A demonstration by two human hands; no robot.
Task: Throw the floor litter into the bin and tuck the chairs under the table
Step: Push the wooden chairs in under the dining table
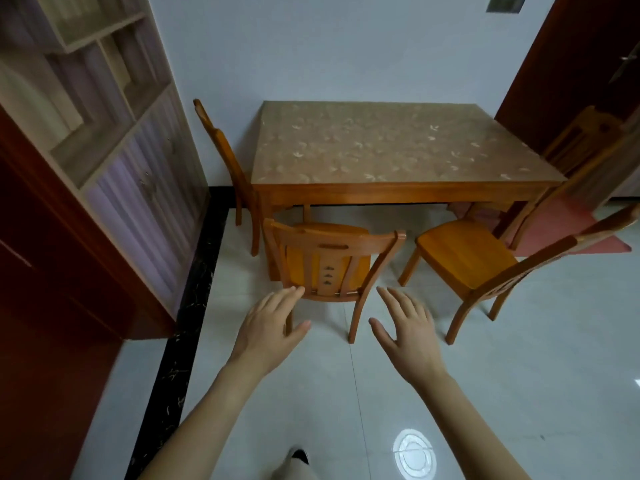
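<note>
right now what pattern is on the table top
Pale leaf or petal shapes scattered over a brownish cover on the table top, seen in the head view.

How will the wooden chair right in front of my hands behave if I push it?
The chair looks like solid wood, so probably rigid and heavy. On the glossy tile floor its legs should slide easily. Pushed high up, it might tilt forward.
</note>
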